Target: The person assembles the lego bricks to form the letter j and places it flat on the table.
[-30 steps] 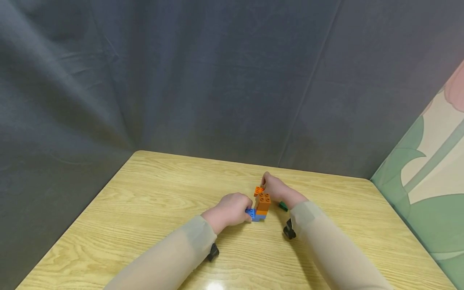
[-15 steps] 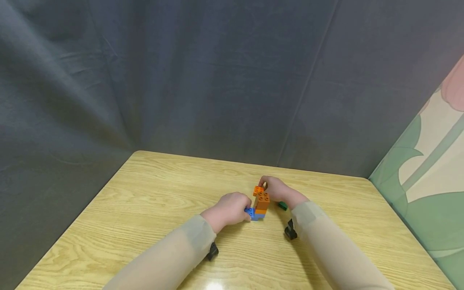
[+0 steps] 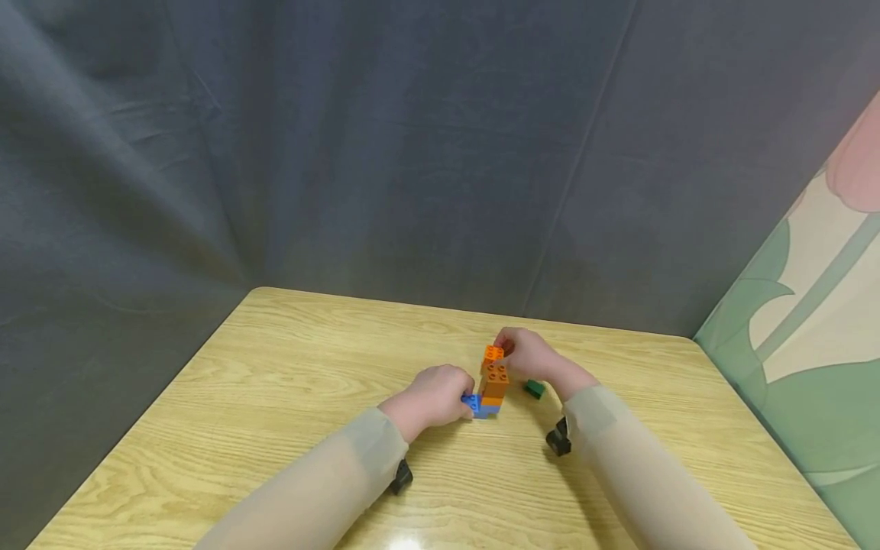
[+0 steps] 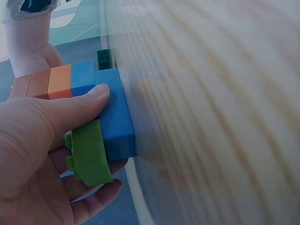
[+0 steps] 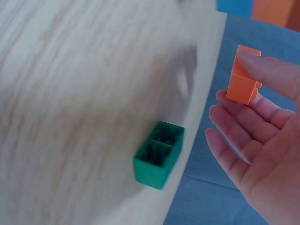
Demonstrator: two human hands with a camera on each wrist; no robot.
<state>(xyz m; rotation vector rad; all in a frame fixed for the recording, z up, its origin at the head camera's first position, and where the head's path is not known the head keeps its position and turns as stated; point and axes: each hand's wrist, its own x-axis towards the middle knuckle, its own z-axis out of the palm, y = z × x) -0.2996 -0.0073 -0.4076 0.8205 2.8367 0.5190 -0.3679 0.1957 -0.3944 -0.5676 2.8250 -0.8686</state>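
The blue brick [image 4: 115, 112] of the tower [image 3: 493, 386] is grasped by the left hand [image 3: 431, 399] – an orange brick [image 5: 243, 75] is pinched by the right hand [image 3: 531, 357], just above the tower.

Brick stack [image 3: 493, 386] between hands, lone brick [image 3: 534, 389] seemingly right

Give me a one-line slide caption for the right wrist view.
Right hand pinches a small orange brick above a dark green brick lying on the wooden table.

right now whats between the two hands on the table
In the head view, the block tower stands between the left hand and the right hand; both touch it.
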